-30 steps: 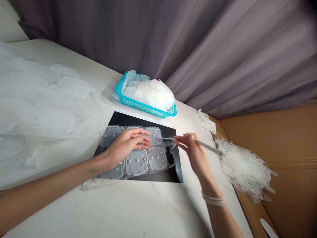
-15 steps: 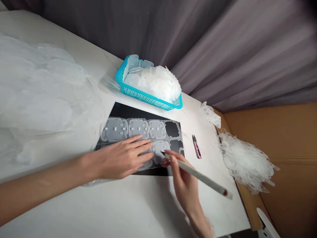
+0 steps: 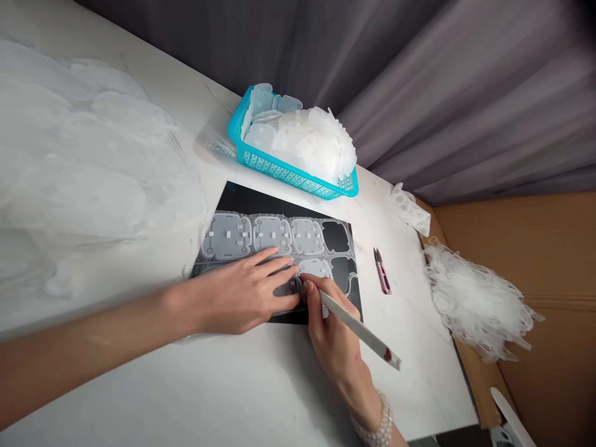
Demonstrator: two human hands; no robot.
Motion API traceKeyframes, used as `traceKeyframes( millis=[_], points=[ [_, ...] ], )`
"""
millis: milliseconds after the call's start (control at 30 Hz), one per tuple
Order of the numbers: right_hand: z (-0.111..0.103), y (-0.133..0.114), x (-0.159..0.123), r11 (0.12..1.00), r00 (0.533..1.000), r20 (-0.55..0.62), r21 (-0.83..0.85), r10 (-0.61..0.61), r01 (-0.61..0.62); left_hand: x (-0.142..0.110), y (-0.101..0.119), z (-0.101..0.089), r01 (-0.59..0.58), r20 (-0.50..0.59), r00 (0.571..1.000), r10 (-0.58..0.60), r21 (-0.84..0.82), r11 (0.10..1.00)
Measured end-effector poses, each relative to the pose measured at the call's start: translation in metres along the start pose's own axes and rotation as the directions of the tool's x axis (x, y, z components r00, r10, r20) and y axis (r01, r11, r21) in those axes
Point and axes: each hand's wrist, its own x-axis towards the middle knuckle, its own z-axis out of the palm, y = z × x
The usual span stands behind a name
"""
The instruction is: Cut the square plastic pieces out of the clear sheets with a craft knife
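My left hand (image 3: 251, 288) lies flat with fingers spread on a clear plastic sheet of rounded-square panels (image 3: 272, 234). Under the sheet is a black mat (image 3: 254, 200). In my right hand (image 3: 333, 329) is a slim, whitish pen-shaped tool (image 3: 356, 326), gripped near its dark tip and slanting down to the sheet. Its tip sits close to my left fingertips, at the edge of a lower-row panel, partly hidden by my fingers. At the sheet's right end, panel openings (image 3: 335, 237) show the black mat through them.
A blue basket (image 3: 284, 172) heaped with translucent panels stands behind the mat. Pink-handled thread snips (image 3: 382, 273) lie to the right. Stringy clear plastic scraps (image 3: 479, 304) hang at the table's right edge by a cardboard box (image 3: 535, 248). A pile of plastic sheets (image 3: 84, 167) covers the left.
My right hand has moved left with the tool, bringing its tip close to my left fingers. My left hand stays pressed on the sheet. The whole view has shifted slightly.
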Motion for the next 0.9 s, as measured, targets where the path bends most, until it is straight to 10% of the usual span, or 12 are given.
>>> traceKeyframes(
  millis=[400,900],
  points=[
    [0.005,-0.002,-0.025,0.964,0.983,0.003,-0.195,-0.185,0.182,-0.001,-0.001,-0.001,0.001,0.032,0.999,-0.001,0.01,1.0],
    [0.018,-0.002,-0.019,0.857,0.981,0.138,-0.48,-0.136,0.187,-0.009,-0.007,0.017,-0.054,0.002,0.999,0.053,0.028,0.998]
  ],
)
